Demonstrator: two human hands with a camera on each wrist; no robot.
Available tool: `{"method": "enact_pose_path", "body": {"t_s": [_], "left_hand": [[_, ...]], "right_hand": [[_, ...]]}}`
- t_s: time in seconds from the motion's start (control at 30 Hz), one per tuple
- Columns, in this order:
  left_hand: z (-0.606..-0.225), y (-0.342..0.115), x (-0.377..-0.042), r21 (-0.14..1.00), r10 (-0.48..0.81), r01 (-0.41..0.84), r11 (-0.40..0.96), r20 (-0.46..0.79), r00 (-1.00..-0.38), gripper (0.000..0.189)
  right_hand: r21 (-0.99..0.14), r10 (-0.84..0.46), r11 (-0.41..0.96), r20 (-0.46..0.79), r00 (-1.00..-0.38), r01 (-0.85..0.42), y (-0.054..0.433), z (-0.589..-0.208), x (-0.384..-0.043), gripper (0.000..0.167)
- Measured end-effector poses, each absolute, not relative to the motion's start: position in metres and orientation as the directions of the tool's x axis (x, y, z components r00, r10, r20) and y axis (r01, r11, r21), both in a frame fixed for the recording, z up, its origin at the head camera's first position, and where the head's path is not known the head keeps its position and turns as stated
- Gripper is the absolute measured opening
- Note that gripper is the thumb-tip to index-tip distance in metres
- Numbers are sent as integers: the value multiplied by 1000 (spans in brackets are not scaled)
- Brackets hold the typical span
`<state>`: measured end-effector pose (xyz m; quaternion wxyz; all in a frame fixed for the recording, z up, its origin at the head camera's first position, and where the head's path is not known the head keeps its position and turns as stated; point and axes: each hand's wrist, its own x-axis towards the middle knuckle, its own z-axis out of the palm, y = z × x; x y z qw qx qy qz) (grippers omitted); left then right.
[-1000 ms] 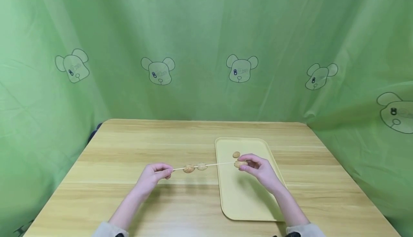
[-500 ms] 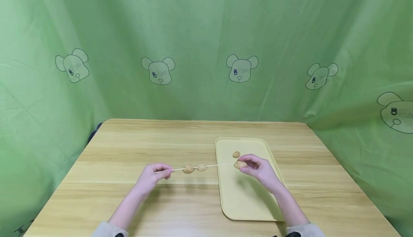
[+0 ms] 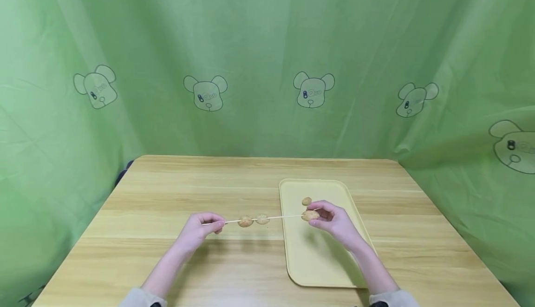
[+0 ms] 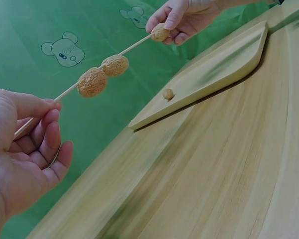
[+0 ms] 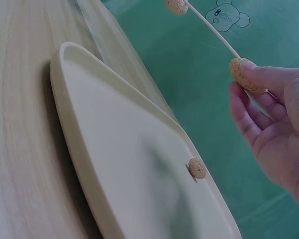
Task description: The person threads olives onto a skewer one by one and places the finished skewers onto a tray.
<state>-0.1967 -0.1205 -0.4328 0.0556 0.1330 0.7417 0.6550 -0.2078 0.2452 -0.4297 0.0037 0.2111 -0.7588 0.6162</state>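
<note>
My left hand pinches a thin wooden skewer near its left end, thumb against the fingers. Two wrinkled brown food balls, a darker one and a lighter one, sit side by side on it, a short way from those fingertips. At the skewer's other end, my right hand holds a third, oblong ball between thumb and fingers. The skewer enters that ball's left end, and a pale tip shows at its opposite end in the right wrist view. Both hands hold the skewer above the table.
A pale yellow tray lies on the wooden table, under my right hand. One loose brown ball rests in the tray near its far side. A green curtain with bear-head prints surrounds the table.
The ball in my right hand has shifted very slightly left, toward the two other balls. My left hand keeps its pinch on the skewer, almost still.
</note>
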Motion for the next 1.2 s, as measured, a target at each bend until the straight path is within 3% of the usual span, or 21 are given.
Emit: {"method": "enact_pose_path", "body": {"t_s": [0.7,1.2], "left_hand": [[-436,-120,-197,986,265,132,105,100,-959,21],[-435,-119,-193,991,250,117,69,96,-963,22]], "right_hand": [[-937,-327,110,282,-902,-332,238,-430,-209,33],[-914,-336,30,372,-865,-405,231,-428,-212,29]]}}
